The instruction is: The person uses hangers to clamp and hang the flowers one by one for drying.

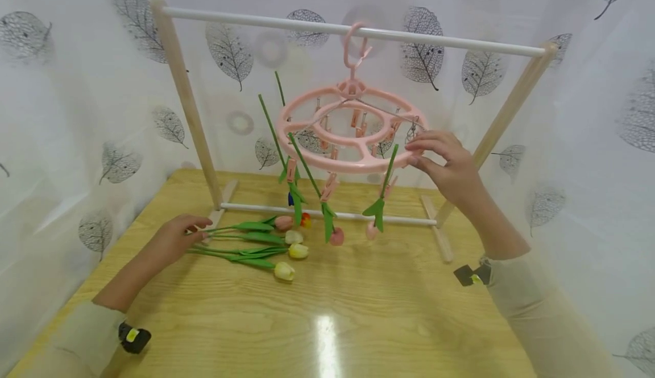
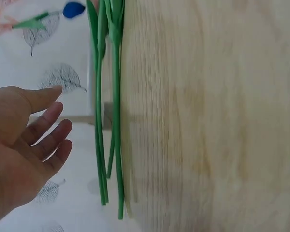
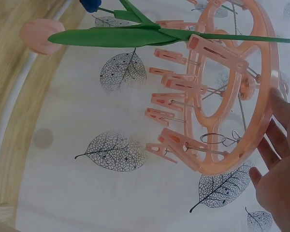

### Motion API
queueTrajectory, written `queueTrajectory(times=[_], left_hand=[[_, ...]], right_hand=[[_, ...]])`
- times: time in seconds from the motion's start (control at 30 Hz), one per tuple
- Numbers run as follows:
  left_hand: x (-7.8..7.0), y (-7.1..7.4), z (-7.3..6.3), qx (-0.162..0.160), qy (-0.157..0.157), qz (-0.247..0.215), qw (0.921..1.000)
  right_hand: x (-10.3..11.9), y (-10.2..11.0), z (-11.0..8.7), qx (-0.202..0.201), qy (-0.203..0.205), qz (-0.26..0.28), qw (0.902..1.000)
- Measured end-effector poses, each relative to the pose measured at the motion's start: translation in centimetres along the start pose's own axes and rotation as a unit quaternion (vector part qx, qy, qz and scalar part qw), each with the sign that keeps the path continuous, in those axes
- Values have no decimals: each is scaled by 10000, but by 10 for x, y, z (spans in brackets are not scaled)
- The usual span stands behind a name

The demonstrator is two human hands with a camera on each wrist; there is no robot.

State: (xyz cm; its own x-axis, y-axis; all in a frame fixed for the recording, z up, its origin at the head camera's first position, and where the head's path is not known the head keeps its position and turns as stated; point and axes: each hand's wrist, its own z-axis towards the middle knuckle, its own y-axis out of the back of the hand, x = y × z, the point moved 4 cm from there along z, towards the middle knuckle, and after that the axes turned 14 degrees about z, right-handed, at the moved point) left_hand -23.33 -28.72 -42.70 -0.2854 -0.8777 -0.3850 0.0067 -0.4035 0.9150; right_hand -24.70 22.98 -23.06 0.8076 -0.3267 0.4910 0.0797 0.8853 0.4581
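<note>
A round pink clip hanger (image 1: 358, 167) hangs by its hook from a white bar. My right hand (image 1: 450, 165) holds its right rim, the thumb on one side and fingers on the other in the right wrist view. Pink clothespins on it grip several artificial tulips head-down, among them a dark pink tulip (image 1: 336, 236), a pale pink tulip (image 3: 41, 36) and a blue flower (image 3: 91, 5). On the table lie several more tulips, including a yellow tulip (image 1: 284, 271) and a white tulip (image 1: 294, 237). Beside their green stems (image 2: 117, 135) is my left hand (image 2: 26, 140), fingers loosely bent and holding nothing.
The white top bar (image 1: 245, 20) runs between two wooden posts, the left post (image 1: 186, 102) and the right post (image 1: 514, 105). A lower white bar (image 1: 404, 219) crosses just above the wooden table (image 1: 358, 310). Behind hangs a leaf-printed white curtain (image 1: 102, 122).
</note>
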Motion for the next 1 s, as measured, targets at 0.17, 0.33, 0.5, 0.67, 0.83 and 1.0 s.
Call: queueTrajectory(times=[0.17, 0.33, 0.5, 0.67, 0.83, 1.0], left_hand=[[22, -5, 16, 396, 36, 243, 9989], [31, -11, 27, 771, 35, 289, 9966], [35, -16, 32, 1044, 98, -25, 9945], [36, -17, 35, 1131, 99, -65, 9935], [36, -17, 35, 1117, 57, 6, 9937], [36, -13, 36, 879, 26, 87, 9961]], right_hand=[[-1, -2, 0, -4, -88, 13, 10000], [-3, -2, 0, 24, -78, -2, 10000], [-2, -1, 0, 29, -116, -17, 9999], [-4, -1, -1, 11, -131, -26, 9999], [-5, 0, 0, -6, -178, -38, 9998], [-4, 1, 1, 27, -182, -89, 9998]])
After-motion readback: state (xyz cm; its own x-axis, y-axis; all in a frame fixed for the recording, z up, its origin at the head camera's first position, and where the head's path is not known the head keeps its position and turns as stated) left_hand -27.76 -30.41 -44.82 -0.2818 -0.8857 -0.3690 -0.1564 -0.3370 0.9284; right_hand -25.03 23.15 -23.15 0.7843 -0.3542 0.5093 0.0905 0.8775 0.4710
